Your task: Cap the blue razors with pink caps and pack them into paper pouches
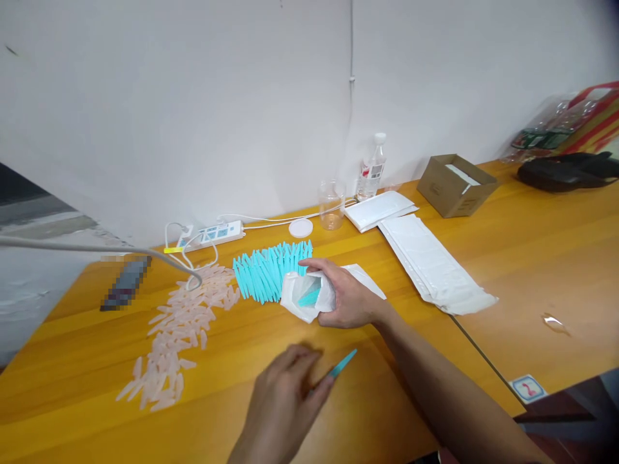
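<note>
My right hand [345, 295] is closed on the mouth of a small white bag [302, 298], holding it open on the orange table [271, 386]; a teal stick shows inside it. My left hand [283, 399], nearer to me, pinches one teal plastic stick [342, 365] between its fingertips, its tip pointing toward the bag. A row of several teal sticks [271, 270] lies just behind the bag. Left of them spreads a heap of several pale pink translucent caps [178, 328].
White flat bags [430, 264] lie in stacks to the right, with a cardboard box [457, 183] behind them. A clear cup [331, 205], a bottle [372, 166], a white lid [300, 227] and a power strip [213, 233] stand near the wall. A dark object [126, 290] lies at the left.
</note>
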